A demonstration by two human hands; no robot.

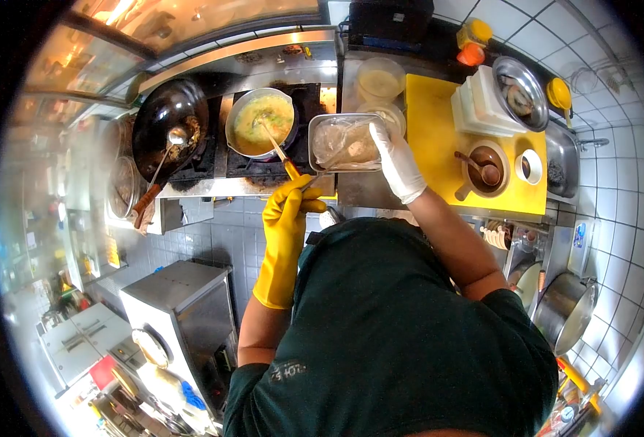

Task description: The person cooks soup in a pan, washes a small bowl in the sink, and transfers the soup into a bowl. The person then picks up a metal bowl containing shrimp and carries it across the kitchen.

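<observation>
My left hand (291,211), in a yellow rubber glove, is closed around a thin metal utensil (310,182); its kind is unclear. Just beyond those fingers is a brown wooden handle (291,167) by the pot; I cannot tell whether the hand touches it. The pot (229,135) sits on the stove with yellowish, egg-like soup (264,116) and a stirring utensil (269,133) in it. My right hand (398,164), in a white glove, grips the right side of a rectangular metal container (318,168). Inside lies a clear plastic bag (340,142) with brownish contents.
A black wok (158,109) with a ladle (159,167) stands left on the stove. The yellow cutting board (431,175) bears white containers (471,105), a metal bowl (500,69) and a brown bowl (503,164) with a spoon. A sink (561,164) lies right; a steel cabinet (180,291) stands behind left.
</observation>
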